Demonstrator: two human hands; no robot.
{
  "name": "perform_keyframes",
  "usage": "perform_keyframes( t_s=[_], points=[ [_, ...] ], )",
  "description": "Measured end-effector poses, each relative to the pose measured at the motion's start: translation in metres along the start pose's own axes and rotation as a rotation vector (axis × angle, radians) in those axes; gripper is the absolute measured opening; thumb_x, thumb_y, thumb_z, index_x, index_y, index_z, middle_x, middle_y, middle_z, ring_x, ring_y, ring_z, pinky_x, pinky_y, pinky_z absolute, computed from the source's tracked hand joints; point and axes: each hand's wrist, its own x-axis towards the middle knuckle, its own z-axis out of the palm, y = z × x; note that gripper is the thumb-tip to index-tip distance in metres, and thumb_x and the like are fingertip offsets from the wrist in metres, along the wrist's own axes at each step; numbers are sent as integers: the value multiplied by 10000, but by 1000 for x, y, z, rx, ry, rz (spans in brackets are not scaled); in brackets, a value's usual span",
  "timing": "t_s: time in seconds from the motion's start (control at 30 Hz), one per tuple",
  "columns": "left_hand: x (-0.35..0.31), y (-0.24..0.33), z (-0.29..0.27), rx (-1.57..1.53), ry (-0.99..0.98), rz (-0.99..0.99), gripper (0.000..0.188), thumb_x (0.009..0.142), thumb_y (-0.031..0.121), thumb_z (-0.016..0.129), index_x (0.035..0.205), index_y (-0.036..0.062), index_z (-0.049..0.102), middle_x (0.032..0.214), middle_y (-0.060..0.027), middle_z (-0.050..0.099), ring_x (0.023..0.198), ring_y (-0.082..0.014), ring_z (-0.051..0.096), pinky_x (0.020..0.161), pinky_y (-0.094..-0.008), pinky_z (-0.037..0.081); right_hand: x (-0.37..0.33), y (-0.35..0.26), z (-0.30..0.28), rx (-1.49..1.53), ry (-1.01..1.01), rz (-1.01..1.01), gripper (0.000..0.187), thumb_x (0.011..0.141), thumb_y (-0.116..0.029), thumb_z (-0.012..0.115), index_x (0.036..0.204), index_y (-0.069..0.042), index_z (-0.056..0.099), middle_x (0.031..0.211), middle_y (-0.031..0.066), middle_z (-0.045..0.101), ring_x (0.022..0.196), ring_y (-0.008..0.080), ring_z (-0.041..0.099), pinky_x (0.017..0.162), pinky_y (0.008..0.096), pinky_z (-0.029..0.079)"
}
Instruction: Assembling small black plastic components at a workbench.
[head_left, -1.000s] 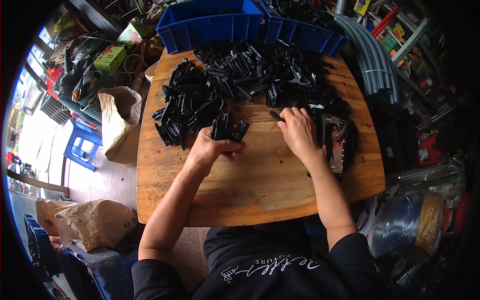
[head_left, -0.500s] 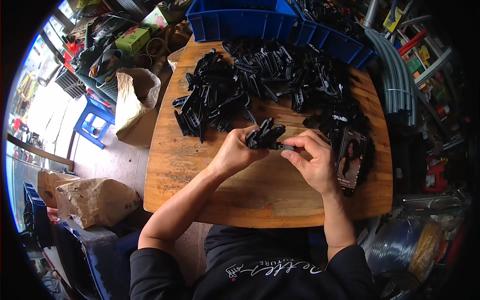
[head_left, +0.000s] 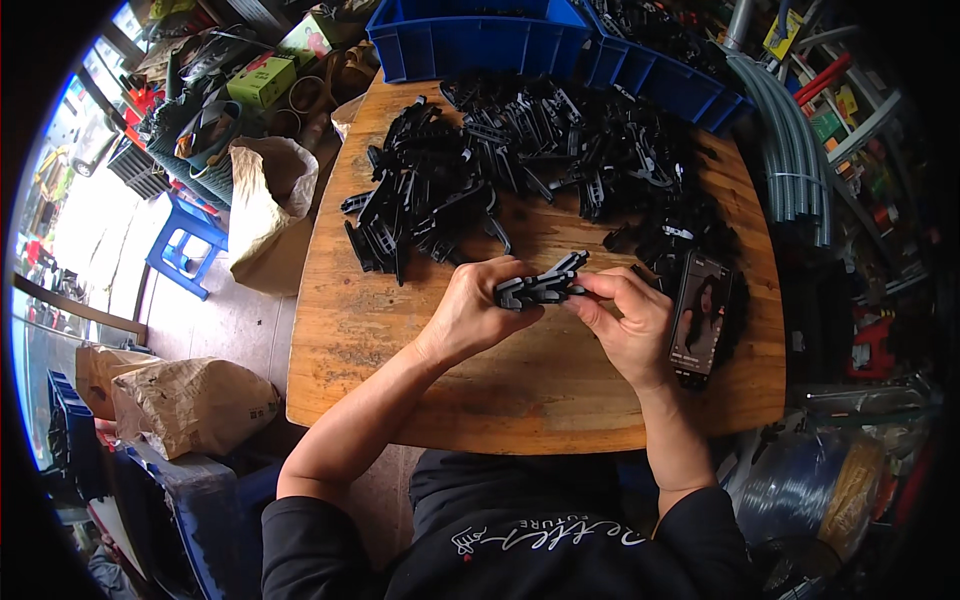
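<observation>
Over the near half of the wooden table [head_left: 460, 400], my left hand [head_left: 478, 308] is closed round several slim black plastic parts [head_left: 535, 288], with their ends sticking out to the right. My right hand [head_left: 630, 320] pinches the right end of these parts between thumb and fingertips. What the right fingertips cover is hidden. Beyond my hands lies a wide heap of similar black plastic parts [head_left: 530, 135], curving from the left side of the table round to the right.
A phone [head_left: 700, 315] with a lit screen leans against the heap at right. Two blue crates [head_left: 480, 50] stand along the far edge. Paper sacks [head_left: 190, 400] and a blue stool [head_left: 187, 245] are on the left; grey hoses [head_left: 795, 150] hang at right.
The black parts between my hands have turned, and one now points up to the right. My right hand has shifted slightly, still pinching their end.
</observation>
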Motion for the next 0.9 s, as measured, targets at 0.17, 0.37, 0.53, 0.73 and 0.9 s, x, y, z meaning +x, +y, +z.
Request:
perform_keyframes(
  t_s=[0.17, 0.37, 0.53, 0.73, 0.9],
  points=[
    [1, 0, 0, -26, -40, 47, 269, 698, 95, 747, 929, -3, 650, 743, -28, 614, 694, -81, 554, 640, -252, 441, 1, 0, 6, 83, 55, 38, 209, 699, -18, 759, 876, -5, 648, 772, 68, 648, 666, 148, 624, 554, 251, 493],
    [-1, 3, 4, 34, -9, 121, 283, 690, 96, 769, 923, -15, 654, 779, -92, 651, 690, -142, 609, 611, -291, 468, 3, -2, 3, 158, 36, 122, 505, 704, -109, 779, 1148, -59, 545, 986, 31, 599, 765, 128, 563, 720, 252, 485],
    [-1, 5, 4, 138, -16, 238, 242, 729, 93, 764, 904, -31, 652, 768, -97, 647, 671, -114, 590, 579, -261, 453, -2, 5, 3, 440, -183, 300, 418, 773, -177, 745, 1079, -1, 521, 962, 22, 589, 852, 74, 562, 778, 228, 468],
    [-6, 7, 7, 92, 11, 223, 229, 728, 117, 768, 860, -29, 652, 714, -96, 621, 622, -133, 571, 542, -284, 434, -3, 5, 2, 561, -180, 359, 331, 796, -169, 728, 1012, 5, 547, 855, 21, 625, 787, 63, 582, 694, 211, 475],
    [-11, 11, 6, 17, -8, 110, 219, 735, 143, 765, 812, -26, 648, 663, -85, 598, 584, -106, 541, 510, -287, 413, -4, 5, 4, 470, -140, 261, 299, 799, -184, 729, 973, 3, 572, 772, 19, 647, 711, 47, 583, 619, 193, 465]
  ],
)
